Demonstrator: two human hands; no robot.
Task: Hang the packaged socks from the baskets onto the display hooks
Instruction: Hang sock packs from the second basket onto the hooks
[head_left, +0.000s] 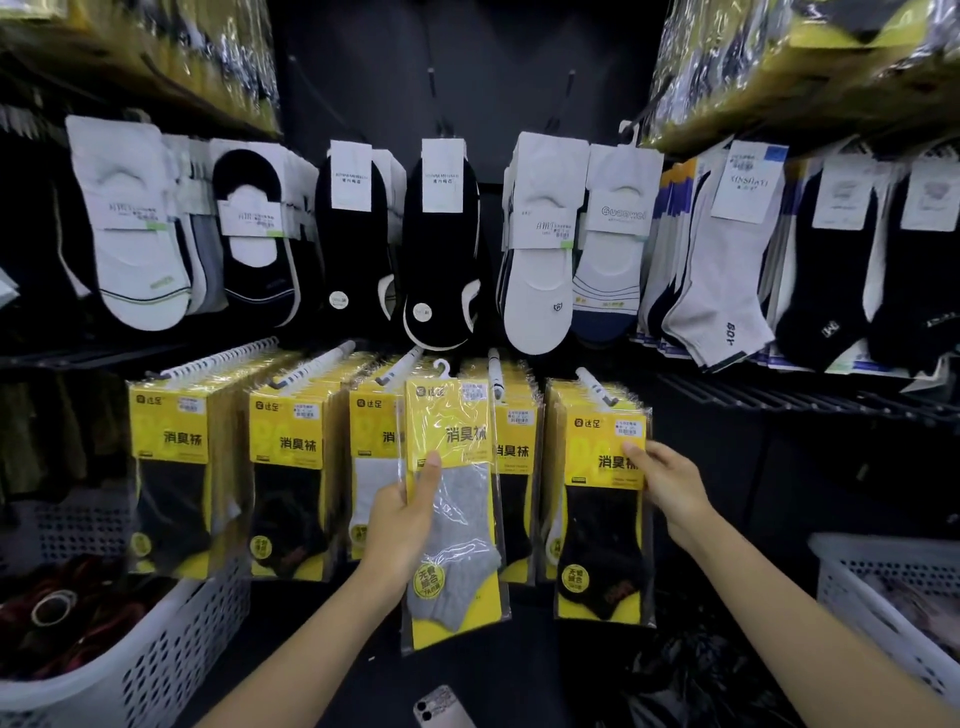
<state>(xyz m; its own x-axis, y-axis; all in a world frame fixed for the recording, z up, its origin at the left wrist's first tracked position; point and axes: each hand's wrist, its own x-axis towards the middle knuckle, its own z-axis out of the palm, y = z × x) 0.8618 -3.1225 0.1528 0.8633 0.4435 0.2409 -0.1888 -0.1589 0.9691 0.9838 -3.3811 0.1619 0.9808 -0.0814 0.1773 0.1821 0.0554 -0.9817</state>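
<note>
1. At the middle of the lower row, the left grip (410, 514) is closed round the left edge of the grey-sock packet (460, 519). Its thumb lies flat on the front and its fingers curl behind.
2. Further right, the right grip (670, 483) pinches the upper right edge of the black-sock packet (602, 519), the frontmost one on the last prong.
3. The grey-sock packet is a glossy, crinkled clear film sleeve over a yellow card. A flat, ribbed grey ankle sock fills its lower half, with a round yellow sticker at the toe and bold black characters on the header.
4. It is held upright in front of the third and fourth stacks. Its small white plastic hanger (441, 368) sits between the tips of two prongs.
5. The display hooks (317, 364) are five straight, pale prongs pointing outward. Each is packed tight with matching yellow packets (171, 467) of black or white socks.
6. Above them hang low-cut socks (540, 249) in white, black and grey, folded over white card sleeves.
7. A left basket (171, 654) and a right basket (878, 577), both of white plastic with perforated walls, stand at the sides.
8. A phone (441, 706) and a crumpled black plastic bag (691, 686) lie at the bottom.
</note>
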